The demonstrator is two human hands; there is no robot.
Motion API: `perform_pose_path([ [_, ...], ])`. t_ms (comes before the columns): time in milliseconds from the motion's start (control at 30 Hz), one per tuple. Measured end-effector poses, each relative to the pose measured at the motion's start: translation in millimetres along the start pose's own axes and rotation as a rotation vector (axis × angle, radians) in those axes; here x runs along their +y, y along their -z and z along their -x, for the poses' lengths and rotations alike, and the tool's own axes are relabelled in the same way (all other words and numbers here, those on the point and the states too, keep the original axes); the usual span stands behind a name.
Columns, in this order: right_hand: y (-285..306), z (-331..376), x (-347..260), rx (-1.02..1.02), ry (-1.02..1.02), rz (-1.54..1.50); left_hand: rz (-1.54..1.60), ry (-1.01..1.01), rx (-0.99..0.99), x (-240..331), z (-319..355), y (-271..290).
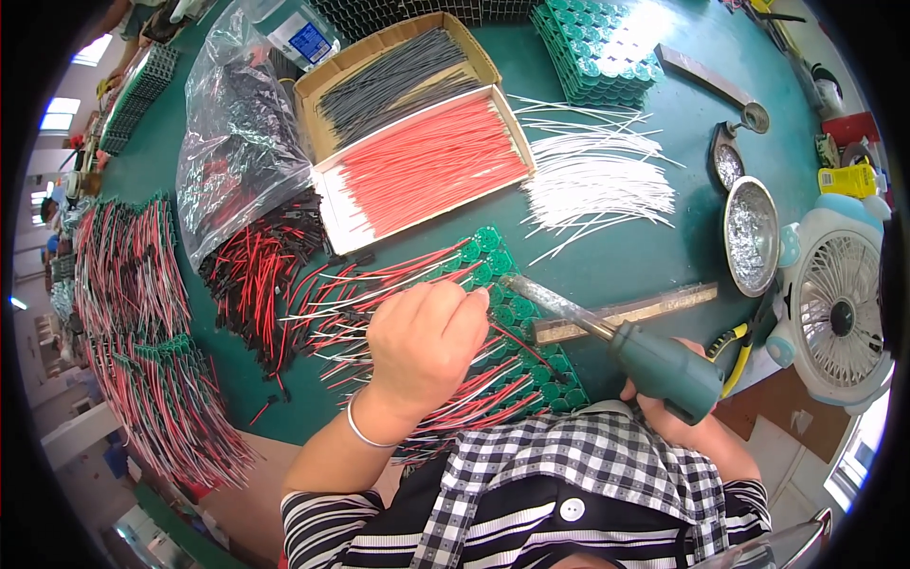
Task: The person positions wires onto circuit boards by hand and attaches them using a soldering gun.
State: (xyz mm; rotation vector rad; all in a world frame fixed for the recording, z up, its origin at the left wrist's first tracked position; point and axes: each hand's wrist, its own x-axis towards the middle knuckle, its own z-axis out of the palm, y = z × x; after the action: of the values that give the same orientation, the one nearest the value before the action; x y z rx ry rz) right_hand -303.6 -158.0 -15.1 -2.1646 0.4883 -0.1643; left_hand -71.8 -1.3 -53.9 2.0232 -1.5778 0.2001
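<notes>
My right hand (675, 412) is wrapped round the dark green handle of a soldering iron (569, 308), whose tip points left at the panel of round green circuit boards (519, 321). Close to that tip, my left hand (431, 330) is closed above the panel; its fingertips are turned away, so what they grip is hidden. Red, white and black wires (474, 394) fan out leftward from the boards, some passing under my left hand. A metal-faced bar (626, 313) lies just beyond the iron.
Cut wires lie in a box of red ones (427, 161), a carton of black ones (398, 81) and a white pile (597, 185). Also here are a bag of connector leads (242, 142), stacked boards (592, 57), wired panels (142, 332), a metal bowl (751, 237), pliers (730, 356) and a fan (839, 308).
</notes>
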Motion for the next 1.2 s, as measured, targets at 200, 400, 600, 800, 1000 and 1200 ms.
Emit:
perform_pose_path([
  [200,0.4,-2.4,2.8,0.009,0.11,0.034,0.006,-0.025,-0.001,-2.7,-0.4,-3.0],
  [400,-1.1,3.5,2.2,-0.002,0.066,0.0,0.011,-0.019,0.001,-1.9,0.2,-3.3],
  [600,9.7,14.3,3.3,-0.116,-0.035,-0.08,-0.006,-0.024,0.006,-0.9,1.3,-0.7],
  [800,1.6,33.7,-0.7,0.205,-0.229,-0.41,0.012,-0.048,0.001,-3.5,-1.2,-2.1],
  [1000,-0.1,51.6,3.3,0.284,-0.078,-0.452,0.164,-0.029,-0.116,-7.6,3.2,12.9],
  [1200,-3.4,62.9,5.6,0.369,-0.051,-0.512,0.316,0.045,0.04,-7.1,9.8,52.2],
])
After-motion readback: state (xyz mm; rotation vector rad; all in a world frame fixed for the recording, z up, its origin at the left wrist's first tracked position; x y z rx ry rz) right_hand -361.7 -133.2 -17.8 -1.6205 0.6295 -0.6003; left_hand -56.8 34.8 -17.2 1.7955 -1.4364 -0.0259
